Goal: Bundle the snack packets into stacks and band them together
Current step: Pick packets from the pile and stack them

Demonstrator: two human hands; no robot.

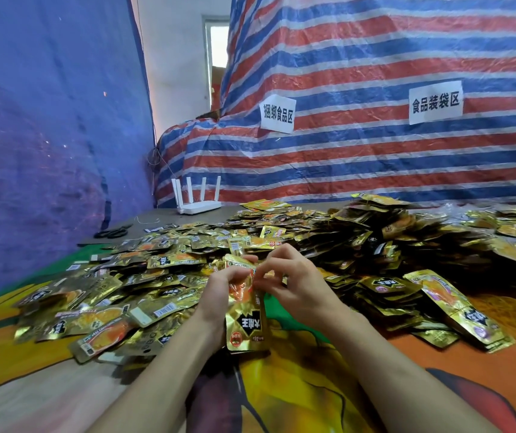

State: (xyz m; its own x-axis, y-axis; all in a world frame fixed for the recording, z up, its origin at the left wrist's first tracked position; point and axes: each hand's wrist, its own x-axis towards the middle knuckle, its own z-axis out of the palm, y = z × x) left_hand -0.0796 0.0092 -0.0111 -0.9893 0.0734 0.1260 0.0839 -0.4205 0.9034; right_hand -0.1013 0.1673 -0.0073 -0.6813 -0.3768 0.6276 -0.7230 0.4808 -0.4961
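Left hand [228,287] grips, right hand [295,284] pinches one packet stack [245,328]; loose packets [169,264], too many to count, at twelve o'clock.

a white paper sign [277,115] on the striped tarp [375,157] reads 捆绑食品区; a second paper sign [435,103] further right reads 食品装袋区. the black badge on the middle packet [245,326] is too unclear to read.
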